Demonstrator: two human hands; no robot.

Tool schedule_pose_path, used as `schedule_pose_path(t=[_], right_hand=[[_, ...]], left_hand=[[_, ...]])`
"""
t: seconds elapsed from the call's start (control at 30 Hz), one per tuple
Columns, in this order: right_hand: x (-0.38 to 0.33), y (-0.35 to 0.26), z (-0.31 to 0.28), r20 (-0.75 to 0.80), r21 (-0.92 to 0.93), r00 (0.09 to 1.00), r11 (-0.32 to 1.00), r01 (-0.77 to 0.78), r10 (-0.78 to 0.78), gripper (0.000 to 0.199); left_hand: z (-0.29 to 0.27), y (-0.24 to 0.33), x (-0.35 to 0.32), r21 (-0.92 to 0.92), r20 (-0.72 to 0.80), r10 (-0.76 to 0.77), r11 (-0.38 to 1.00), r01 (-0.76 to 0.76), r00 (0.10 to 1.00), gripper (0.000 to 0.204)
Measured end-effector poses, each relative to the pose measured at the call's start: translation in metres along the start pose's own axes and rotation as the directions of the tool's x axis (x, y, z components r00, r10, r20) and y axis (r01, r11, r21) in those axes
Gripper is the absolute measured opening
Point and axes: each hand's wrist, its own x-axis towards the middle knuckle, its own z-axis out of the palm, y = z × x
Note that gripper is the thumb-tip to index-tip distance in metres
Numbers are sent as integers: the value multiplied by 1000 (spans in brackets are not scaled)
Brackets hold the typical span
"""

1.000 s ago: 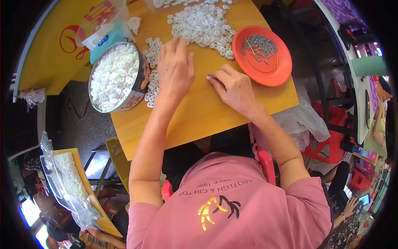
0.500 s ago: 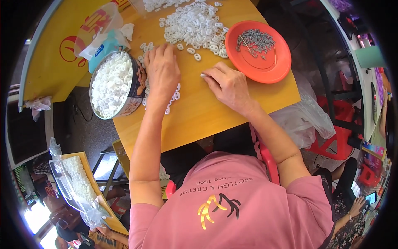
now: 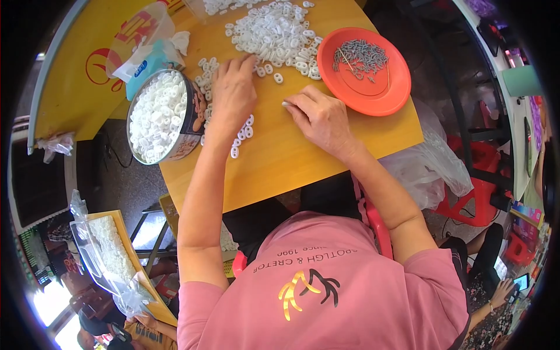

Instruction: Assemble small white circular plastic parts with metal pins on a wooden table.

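Movement over the last half second is mostly in the left hand [image 3: 234, 90], slid slightly rightward toward the pile of white two-holed pieces [image 3: 274, 35] at upper centre; whether it grips any, I cannot tell. The right hand [image 3: 324, 116], mid-frame, stays put, narrowly pinching a small white piece [image 3: 285, 104], so only the left seems to be gathering.

The right hand [image 3: 321, 114] conceals most of a small white piece [image 3: 285, 104], the left hand [image 3: 234, 92] hides its own palm, the view's upper edge cuts off a clear container [image 3: 199, 10], and grey metal parts [image 3: 363, 55] are individually too small to identify.
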Motion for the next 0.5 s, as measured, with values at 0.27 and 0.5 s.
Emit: schedule_pose_path(t=[0.27,0.5], right_hand=[[1,-1,0,-1,1,1000,1000,14,-14,9],[1,-2,0,-13,0,999,1000,30,-30,9]], left_hand=[[-6,-2,7,-252,-91,-108,964,82,990,37],[12,-24,27,-65,-62,-106,993,102,992,31]])
